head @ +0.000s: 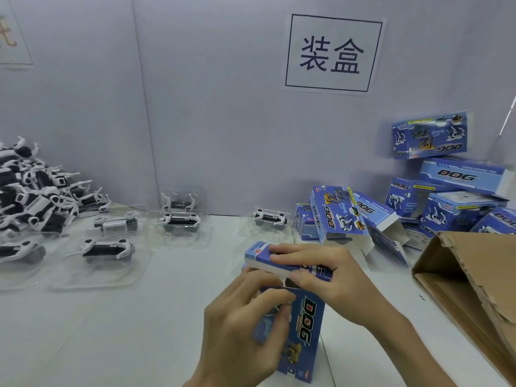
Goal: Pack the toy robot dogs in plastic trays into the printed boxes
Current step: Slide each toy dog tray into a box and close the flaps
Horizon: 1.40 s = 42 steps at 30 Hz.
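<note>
Printed box (304,325) is upright on end at front centre of the desk (167,317), blue, with "DOG" lettering running down its face; can't tell whether its bottom touches the desk. Left hand (245,325) grips the box body from the left, its fingers (276,298) curled round the upper side. Right hand (329,275) is on the top flap (268,261), fingers laid over it and thumb at its front edge, pinching it; the flap is bent over and not fully down. Contents of the box are hidden. Toy dogs in clear trays (104,250) lie spread across the left and middle desk, one tray (269,217) sitting further right near the boxes. Heap of loose dogs (30,196) is at far left against the wall. Open-ended boxes (337,216) stand just behind the hands, and a stacked pile of boxes (452,196) fills the right rear corner. Brown carton (474,275) is at the right edge, flaps open. Paper sign (332,54) with two characters is on the wall.
</note>
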{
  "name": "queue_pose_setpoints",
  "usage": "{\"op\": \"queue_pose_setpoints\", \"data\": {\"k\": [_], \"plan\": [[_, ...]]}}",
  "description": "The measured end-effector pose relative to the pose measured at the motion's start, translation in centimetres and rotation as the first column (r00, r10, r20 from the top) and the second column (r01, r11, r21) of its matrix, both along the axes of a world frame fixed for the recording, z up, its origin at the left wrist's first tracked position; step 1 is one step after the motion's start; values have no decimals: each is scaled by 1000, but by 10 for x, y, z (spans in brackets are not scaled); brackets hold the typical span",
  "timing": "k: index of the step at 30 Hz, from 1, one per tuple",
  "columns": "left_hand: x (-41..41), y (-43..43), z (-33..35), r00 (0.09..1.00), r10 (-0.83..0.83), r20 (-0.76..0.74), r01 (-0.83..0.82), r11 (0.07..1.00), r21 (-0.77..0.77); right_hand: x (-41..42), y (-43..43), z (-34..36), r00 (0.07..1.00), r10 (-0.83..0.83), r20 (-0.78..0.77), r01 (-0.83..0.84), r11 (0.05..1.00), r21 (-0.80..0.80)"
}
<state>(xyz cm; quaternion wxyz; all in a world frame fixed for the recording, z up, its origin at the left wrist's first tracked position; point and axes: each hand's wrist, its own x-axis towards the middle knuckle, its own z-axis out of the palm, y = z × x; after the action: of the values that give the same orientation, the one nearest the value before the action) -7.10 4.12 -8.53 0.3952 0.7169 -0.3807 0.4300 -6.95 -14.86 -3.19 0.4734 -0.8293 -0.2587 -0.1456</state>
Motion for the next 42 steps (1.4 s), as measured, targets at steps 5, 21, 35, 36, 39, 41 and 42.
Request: {"op": "queue_pose_setpoints", "data": {"k": [5, 21, 35, 36, 39, 41, 42], "plan": [[-1, 1, -7, 993, 84, 77, -82, 996, -25, -1, 0, -1, 1000, 16, 2, -16, 999, 30], [-4, 15, -4, 1000, 26, 1, -26, 999, 24, -8, 4, 15, 1000, -19, 6, 20, 954, -298], [-5, 6, -5, 998, 61, 10, -62, 997, 46, -29, -7, -8, 983, -137, 119, 134, 990, 34], [-6, 3, -3, 997, 73, 2, -73, 996, 47, -27, -5, -11, 976, -160, 149, 153, 987, 58], [-8, -3, 0, 995, 91, -40, -88, 993, 75, -26, 1, -14, 966, -183, 181, 172, 982, 72], [-8, -1, -1, 996, 75, -42, -72, 995, 62, -30, 0, -18, 954, -188, 233, 199, 980, -23], [-6, 1, -2, 997, 79, -27, -77, 995, 57, -33, -2, -21, 944, -198, 263, 225, 971, -77]]}}
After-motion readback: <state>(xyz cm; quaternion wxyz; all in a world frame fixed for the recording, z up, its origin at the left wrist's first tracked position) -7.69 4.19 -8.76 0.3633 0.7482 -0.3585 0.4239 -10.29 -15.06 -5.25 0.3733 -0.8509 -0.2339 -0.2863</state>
